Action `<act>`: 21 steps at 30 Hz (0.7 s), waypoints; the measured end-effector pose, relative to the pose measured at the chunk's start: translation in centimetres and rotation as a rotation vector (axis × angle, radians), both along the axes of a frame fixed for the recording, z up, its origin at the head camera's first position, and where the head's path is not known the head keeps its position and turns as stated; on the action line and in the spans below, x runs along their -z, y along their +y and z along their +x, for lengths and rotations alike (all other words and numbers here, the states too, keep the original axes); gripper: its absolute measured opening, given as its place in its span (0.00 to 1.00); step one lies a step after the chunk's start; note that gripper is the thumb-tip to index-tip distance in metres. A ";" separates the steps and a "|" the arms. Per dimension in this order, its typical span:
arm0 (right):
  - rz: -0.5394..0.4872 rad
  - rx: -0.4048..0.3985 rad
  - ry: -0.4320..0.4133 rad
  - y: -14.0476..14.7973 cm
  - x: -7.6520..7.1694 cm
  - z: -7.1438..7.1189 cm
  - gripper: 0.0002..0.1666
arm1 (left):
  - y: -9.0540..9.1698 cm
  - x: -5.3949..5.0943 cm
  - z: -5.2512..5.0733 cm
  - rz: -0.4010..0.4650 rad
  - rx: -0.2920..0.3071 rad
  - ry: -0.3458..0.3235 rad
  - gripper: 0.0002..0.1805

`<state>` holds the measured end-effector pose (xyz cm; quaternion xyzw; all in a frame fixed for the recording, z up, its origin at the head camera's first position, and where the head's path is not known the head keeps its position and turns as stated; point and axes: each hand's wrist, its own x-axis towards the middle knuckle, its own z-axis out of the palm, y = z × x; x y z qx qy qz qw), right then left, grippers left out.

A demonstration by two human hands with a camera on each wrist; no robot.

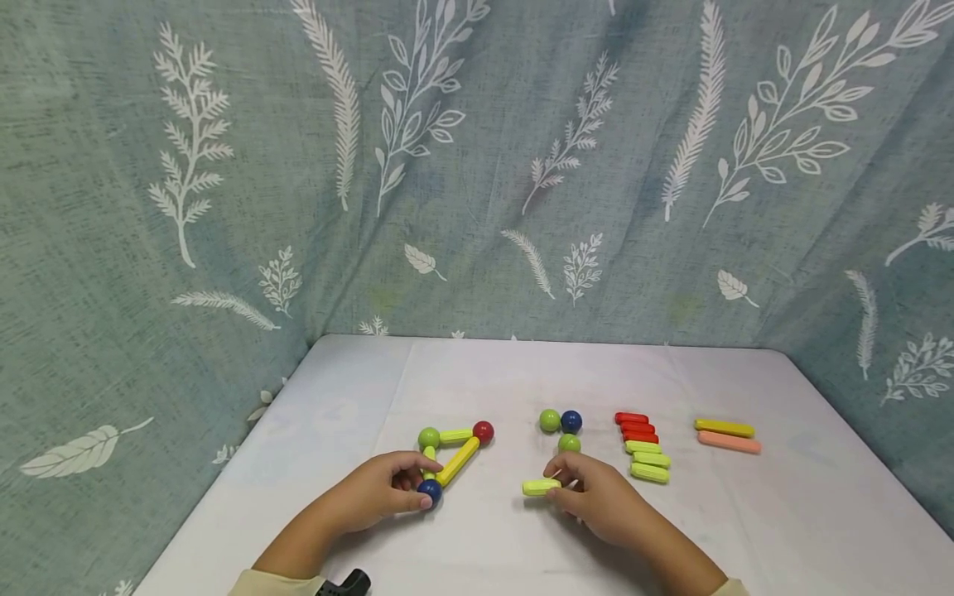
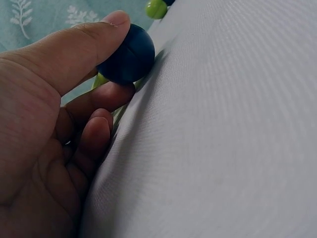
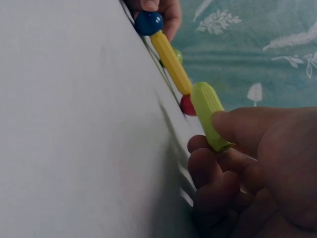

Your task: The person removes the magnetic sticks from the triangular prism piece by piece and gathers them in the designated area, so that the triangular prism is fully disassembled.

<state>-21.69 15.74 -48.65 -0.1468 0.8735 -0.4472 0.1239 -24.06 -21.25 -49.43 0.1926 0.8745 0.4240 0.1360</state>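
A triangle of rods and balls lies on the white table: a green ball (image 1: pixel 428 438), a red ball (image 1: pixel 483 431) and a blue ball (image 1: pixel 429 492), joined by two short lime rods and a longer yellow rod (image 1: pixel 458 462). My left hand (image 1: pixel 386 490) pinches the blue ball between thumb and fingers at the triangle's near corner; the left wrist view shows the thumb on top of that ball (image 2: pixel 130 55). In my right hand (image 1: pixel 592 497) is a short lime rod (image 1: pixel 540 487), pinched by thumb and fingers, its free end pointing left toward the triangle. The right wrist view shows this rod (image 3: pixel 207 111) close up.
Two loose green balls and a loose blue ball (image 1: pixel 571 421) sit beyond my right hand. To their right, red rods (image 1: pixel 638 428) and lime rods (image 1: pixel 650 473) lie in a column. Farther right are a yellow rod (image 1: pixel 725 428) and an orange rod (image 1: pixel 729 443). Patterned cloth (image 1: pixel 477 165) surrounds the table.
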 end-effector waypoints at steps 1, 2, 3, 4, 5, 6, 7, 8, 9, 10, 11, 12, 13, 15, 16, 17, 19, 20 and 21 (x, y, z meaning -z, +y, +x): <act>0.000 -0.003 -0.003 0.3 0.0 0.0 0.11 | 0.0 0.0 0.0 0.001 0.000 -0.001 0.25; 0.001 -0.006 -0.005 0.6 -0.1 0.1 0.11 | 0.0 0.0 0.0 0.000 0.000 -0.002 0.25; 0.003 -0.009 -0.008 0.9 -0.1 0.1 0.10 | 0.0 -0.1 0.0 0.000 0.000 -0.002 0.25; 0.007 -0.009 -0.010 1.2 -0.1 0.2 0.10 | 0.0 -0.1 0.0 -0.001 0.000 -0.003 0.25; 0.009 -0.008 -0.015 1.5 -0.2 0.2 0.09 | 0.0 -0.1 0.0 -0.003 0.000 -0.004 0.25; 0.011 -0.002 -0.024 1.8 -0.3 0.3 0.09 | 0.0 -0.2 0.0 -0.003 0.000 -0.004 0.25; 0.014 0.003 -0.029 2.0 -0.3 0.3 0.09 | 0.0 -0.2 0.0 -0.004 0.000 -0.005 0.25; 0.020 0.011 -0.033 2.3 -0.4 0.4 0.08 | 0.0 -0.2 0.0 -0.005 0.000 -0.005 0.25; 0.026 0.020 -0.038 2.5 -0.4 0.4 0.08 | 0.0 -0.2 0.0 -0.006 -0.001 -0.005 0.25; 0.032 0.029 -0.041 2.8 -0.5 0.5 0.09 | 0.0 -0.1 0.0 -0.006 -0.001 -0.007 0.25; 0.035 0.039 -0.046 3.0 -0.6 0.5 0.09 | -0.1 -0.1 0.0 -0.006 -0.001 -0.009 0.25; 0.038 0.050 -0.050 3.2 -0.7 0.6 0.09 | -0.1 -0.1 0.0 -0.006 -0.002 -0.010 0.25; 0.042 0.062 -0.052 3.5 -0.7 0.6 0.09 | -0.1 0.0 0.0 -0.006 -0.002 -0.010 0.25; 0.052 0.082 -0.057 4.0 -0.9 0.7 0.10 | -0.1 0.1 0.0 -0.005 -0.001 -0.008 0.25; 0.057 0.094 -0.060 4.2 -1.0 0.7 0.10 | -0.1 0.1 0.0 -0.004 -0.001 -0.008 0.25; 0.063 0.104 -0.065 4.5 -1.1 0.7 0.10 | -0.1 0.1 0.0 -0.003 0.000 -0.006 0.25; 0.081 0.127 -0.069 5.1 -1.2 0.8 0.11 | -0.1 0.1 0.0 -0.002 0.002 -0.003 0.25; 0.089 0.138 -0.070 5.4 -1.3 0.8 0.11 | -0.1 0.1 0.0 -0.002 0.002 -0.002 0.25; 0.097 0.149 -0.069 5.7 -1.3 0.9 0.11 | -0.1 0.1 0.0 -0.001 0.002 -0.003 0.25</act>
